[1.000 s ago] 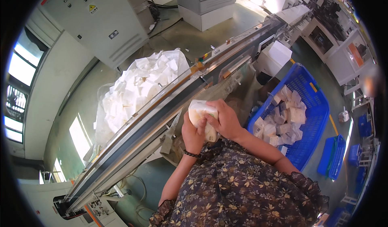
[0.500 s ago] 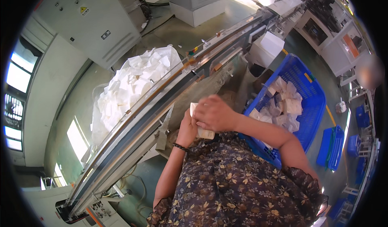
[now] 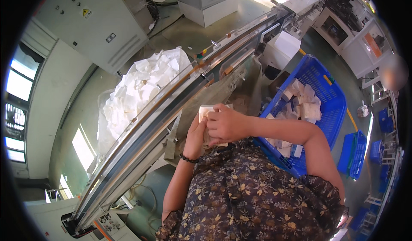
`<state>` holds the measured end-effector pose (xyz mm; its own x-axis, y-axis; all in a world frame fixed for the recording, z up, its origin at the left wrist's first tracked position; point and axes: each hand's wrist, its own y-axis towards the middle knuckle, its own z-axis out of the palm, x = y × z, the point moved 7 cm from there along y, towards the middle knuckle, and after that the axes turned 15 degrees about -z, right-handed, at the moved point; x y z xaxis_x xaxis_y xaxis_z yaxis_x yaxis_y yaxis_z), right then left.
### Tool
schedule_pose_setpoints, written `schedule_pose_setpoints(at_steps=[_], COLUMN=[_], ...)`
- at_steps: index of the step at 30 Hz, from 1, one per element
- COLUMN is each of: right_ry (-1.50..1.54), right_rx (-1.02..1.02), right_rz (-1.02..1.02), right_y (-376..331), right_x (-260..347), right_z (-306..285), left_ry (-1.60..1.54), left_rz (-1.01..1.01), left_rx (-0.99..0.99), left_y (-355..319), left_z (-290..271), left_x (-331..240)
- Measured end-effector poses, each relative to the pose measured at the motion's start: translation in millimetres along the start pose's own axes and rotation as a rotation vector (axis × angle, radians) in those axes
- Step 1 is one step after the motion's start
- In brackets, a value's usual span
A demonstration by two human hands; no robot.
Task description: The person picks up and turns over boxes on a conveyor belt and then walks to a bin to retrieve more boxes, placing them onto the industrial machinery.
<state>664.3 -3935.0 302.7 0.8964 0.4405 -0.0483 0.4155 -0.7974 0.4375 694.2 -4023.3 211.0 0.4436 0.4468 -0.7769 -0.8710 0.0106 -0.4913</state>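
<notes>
In front of my chest, both hands are around a small cream-white packet [image 3: 203, 110], shaped like a flat block. My left hand [image 3: 195, 138], with a dark bead bracelet at its wrist, grips it from the left side. Curled over the packet's top and front is my right hand [image 3: 228, 125], its fingers bent against it. The fingers cover most of the packet; a corner shows above them and a strip below. To my right stands a blue plastic basket [image 3: 334, 106] with several similar pale packets [image 3: 310, 112] in clear wrapping.
A conveyor rail [image 3: 161, 96] runs diagonally past me on the left. Beyond it sits a large clear bag of white paper pieces [image 3: 143, 84]. A white box [image 3: 281, 51] is near the basket's far end. A smaller blue basket [image 3: 352, 155] stands at the right.
My right hand has drawn in lower and closer over the packet, its fingers now curled on it. The packet's upper corner has shifted slightly left. My left hand keeps its hold.
</notes>
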Motion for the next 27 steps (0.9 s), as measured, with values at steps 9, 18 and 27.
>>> schedule_pose_setpoints(at_steps=[9, 18, 27], right_ry=[0.356, 0.212, 2.159], right_rx=[-0.938, -1.175, -0.836], right_rz=[0.171, 0.827, 1.066], right_y=[26.3, -68.8, -104.7], right_x=[-30.1, -108.3, -49.9], right_z=[-86.6, -42.2, 97.5], left_ry=[-0.016, -0.674, 0.972], left_rz=[0.446, -0.250, 0.101], left_rx=[0.051, 0.694, -0.155], left_y=[1.9, 10.0, 5.1], left_z=[48.7, 33.8, -0.7], left_x=[-37.9, -4.6, -71.8])
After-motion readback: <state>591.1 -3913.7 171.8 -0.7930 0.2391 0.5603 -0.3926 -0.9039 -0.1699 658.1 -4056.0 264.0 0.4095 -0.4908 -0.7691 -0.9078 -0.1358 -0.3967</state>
